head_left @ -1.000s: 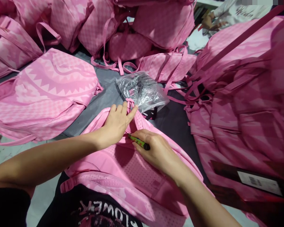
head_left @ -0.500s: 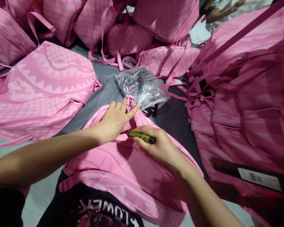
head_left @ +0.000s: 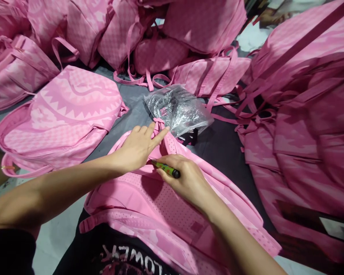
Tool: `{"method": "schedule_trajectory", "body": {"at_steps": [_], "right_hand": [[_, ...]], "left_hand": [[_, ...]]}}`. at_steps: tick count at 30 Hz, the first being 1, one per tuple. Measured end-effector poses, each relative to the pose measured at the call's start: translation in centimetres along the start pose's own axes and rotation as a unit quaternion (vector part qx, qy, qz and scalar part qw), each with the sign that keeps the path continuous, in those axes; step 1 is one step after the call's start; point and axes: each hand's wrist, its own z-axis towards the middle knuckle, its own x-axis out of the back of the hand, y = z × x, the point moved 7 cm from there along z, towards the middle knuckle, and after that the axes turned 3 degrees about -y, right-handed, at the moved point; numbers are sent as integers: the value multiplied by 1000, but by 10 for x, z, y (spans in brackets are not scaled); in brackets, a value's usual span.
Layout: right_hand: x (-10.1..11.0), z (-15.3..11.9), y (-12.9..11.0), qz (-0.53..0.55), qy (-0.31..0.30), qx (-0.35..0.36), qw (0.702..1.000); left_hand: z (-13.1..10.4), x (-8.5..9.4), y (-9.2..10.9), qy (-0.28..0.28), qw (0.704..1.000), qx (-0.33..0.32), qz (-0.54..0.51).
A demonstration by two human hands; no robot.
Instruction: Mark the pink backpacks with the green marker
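A pink backpack (head_left: 183,198) lies back-up in front of me, its dotted padding and straps showing. My left hand (head_left: 137,149) rests on its top edge beside the carry handle, fingers stretched out and apart, the thumb hidden. My right hand (head_left: 183,173) grips a green marker pen (head_left: 166,168) with a black end. The pen's tip points left at the pink fabric just below my left hand; whether it touches is hard to make out. Just beyond the handle lies a clear plastic bag (head_left: 179,109), with a black item (head_left: 189,136) with pink marks at its near edge.
Another pink backpack (head_left: 71,110) with a zigzag print lies to the left on the dark table cover (head_left: 218,152). Several pink bags (head_left: 203,26) are heaped along the back. More bags (head_left: 309,133) crowd the right side, near a white label (head_left: 339,229).
The view has shifted, so the surroundings sit farther right and slightly lower. The marker pen has moved slightly left relative to my left hand. Left hand stays on the backpack.
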Motion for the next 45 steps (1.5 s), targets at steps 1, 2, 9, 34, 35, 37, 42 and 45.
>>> {"method": "schedule_trajectory", "body": {"at_steps": [1, 2, 9, 34, 35, 37, 42, 45], "right_hand": [[-1, 0, 1, 1, 8, 4, 1000], [-2, -1, 1, 4, 20, 8, 1000], [-6, -4, -4, -35, 79, 0, 996], [-11, -7, -14, -56, 103, -24, 993], [-11, -7, -14, -67, 107, -31, 992], [-11, -7, -15, -61, 107, -26, 992], [-12, -8, -12, -67, 114, -32, 991], [-10, -12, -11, -100, 137, -23, 985]], "left_hand": [[1, -1, 0, 1, 1000, 0, -1], [1, -1, 0, 2, 1000, 1, -3], [1, -1, 0, 5, 1000, -5, 0], [-5, 4, 1, 5, 1000, -14, -21], [-5, 4, 0, 1, 1000, -13, -20], [-5, 4, 0, -11, 1000, -12, -24], [-4, 5, 0, -25, 999, -10, -19], [-5, 3, -2, -34, 999, -6, -17]]}}
